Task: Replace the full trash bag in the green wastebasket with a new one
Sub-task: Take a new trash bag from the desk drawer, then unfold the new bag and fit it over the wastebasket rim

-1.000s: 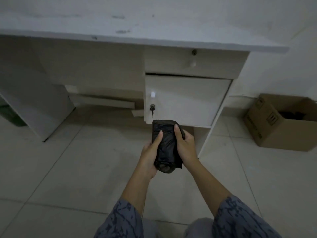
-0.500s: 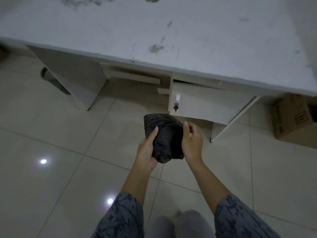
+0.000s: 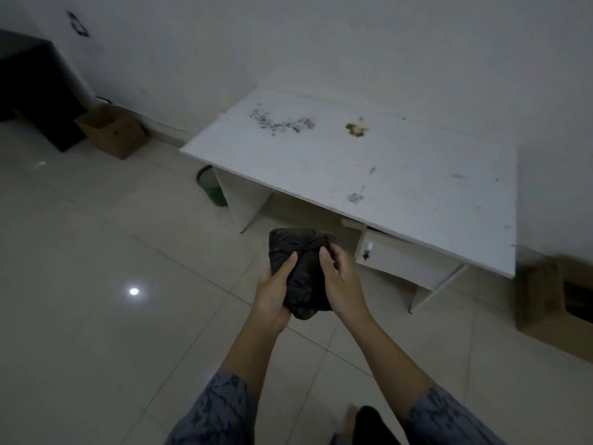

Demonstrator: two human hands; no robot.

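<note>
I hold the black roll of trash bags (image 3: pixel 300 271) upright, away from my body, both hands closed on it, left hand (image 3: pixel 272 293) and right hand (image 3: pixel 341 284); the green wastebasket (image 3: pixel 211 189) stands well ahead-left, beside the table (image 3: pixel 369 168), nearer my left.

Left hand (image 3: pixel 272 292) and right hand (image 3: pixel 341 284) extended forward, fingers curled inward.
</note>
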